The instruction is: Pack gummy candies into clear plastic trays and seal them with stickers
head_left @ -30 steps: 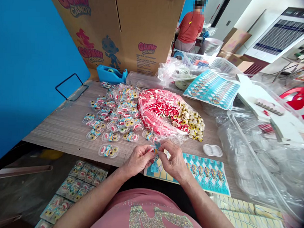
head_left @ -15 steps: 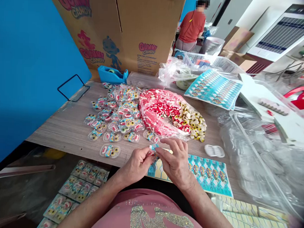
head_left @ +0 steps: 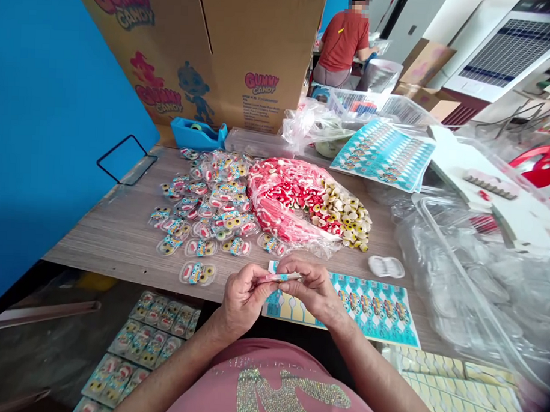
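- While it lies edge-on with its long axis running left to right, the candy pack (head_left: 279,278) sits just above the near edge of the table (head_left: 121,230).
- The left hand (head_left: 243,296) pinches its left end and the right hand (head_left: 316,290) its right end, both equally near.
- A sticker sheet (head_left: 379,309) lies beneath, and more packs (head_left: 207,212) lie beyond to the left.

The candy pack (head_left: 279,278), shown face-on a second ago, now lies edge-on between the left hand (head_left: 242,295) and the right hand (head_left: 315,288). The right hand's fingers, previously spread, have curled into a pinch.
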Demonstrator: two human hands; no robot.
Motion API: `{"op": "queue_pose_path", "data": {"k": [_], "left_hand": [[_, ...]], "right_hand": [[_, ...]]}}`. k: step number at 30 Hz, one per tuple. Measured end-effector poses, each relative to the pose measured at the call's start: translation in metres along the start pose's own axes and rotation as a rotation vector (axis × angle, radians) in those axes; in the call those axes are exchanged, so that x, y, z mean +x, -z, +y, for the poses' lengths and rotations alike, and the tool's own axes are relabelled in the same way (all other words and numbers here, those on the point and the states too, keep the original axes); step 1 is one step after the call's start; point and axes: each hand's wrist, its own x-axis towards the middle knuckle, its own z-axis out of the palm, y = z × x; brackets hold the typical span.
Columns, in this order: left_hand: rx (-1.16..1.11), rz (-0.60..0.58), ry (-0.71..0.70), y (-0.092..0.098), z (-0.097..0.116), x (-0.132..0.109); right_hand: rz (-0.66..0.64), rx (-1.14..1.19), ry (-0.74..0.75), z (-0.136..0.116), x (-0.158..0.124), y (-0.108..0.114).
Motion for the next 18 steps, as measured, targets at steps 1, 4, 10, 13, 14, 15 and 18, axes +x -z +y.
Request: {"op": "queue_pose_path", "data": {"k": [1,4,10,13,14,15,18], "left_hand": [[-0.048,0.004,0.033,-0.002,0.0,0.0],[-0.216,0.01,0.123,-0.009,0.0,0.002],[-0.444,-0.113,0.268,-0.013,-0.003,0.011],[-0.287,-0.261,0.305,-0.004,0.004,0.016],[-0.218,-0.294,0.289,-0.001,0.008,0.017],[-0.161,-0.32,0.266,0.002,0.01,0.018],[-0.09,-0.361,0.249,0.008,0.014,0.021]], "right_hand": [[0.007,0.048,-0.018,0.002,0.0,-0.003],[0.045,0.18,-0.084,0.006,0.001,-0.009],[-0.003,-0.027,-0.071,-0.001,0.005,0.007],[-0.153,-0.314,-0.049,-0.009,0.01,0.024],[-0.189,-0.391,-0.037,-0.011,0.012,0.027],[-0.214,-0.451,-0.023,-0.012,0.014,0.029],[-0.224,-0.563,-0.017,-0.011,0.021,0.026]]}}
